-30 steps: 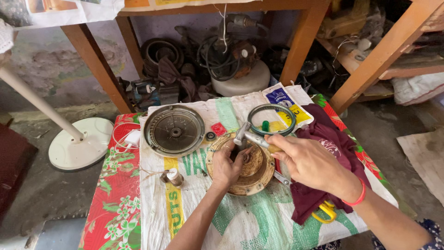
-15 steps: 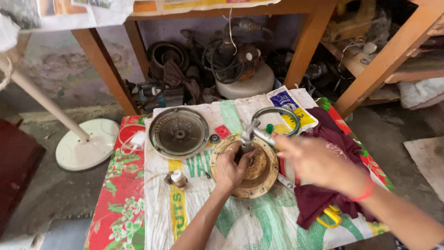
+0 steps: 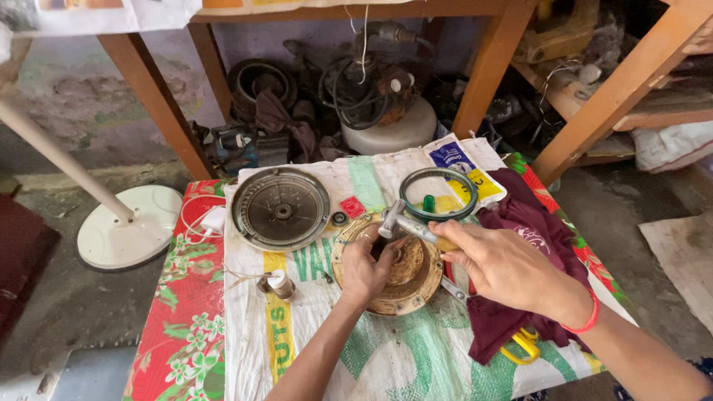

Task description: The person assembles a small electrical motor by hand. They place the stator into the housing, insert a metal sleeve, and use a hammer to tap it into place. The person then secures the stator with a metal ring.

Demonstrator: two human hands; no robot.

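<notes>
Steadying the round copper-wound motor core point(image 3: 405, 269) at the table's point(image 3: 371, 364) centre, the left hand point(image 3: 368, 269) stayed pressed on it while the right hand point(image 3: 509, 269), grip closed around a small hammer point(image 3: 407, 223), had lowered its head toward eleven o'clock, poised over the hub.

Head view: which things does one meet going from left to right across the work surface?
White round base → grey ribbed metal cover → left hand → right hand holding the hammer → yellow-handled tool.
</notes>
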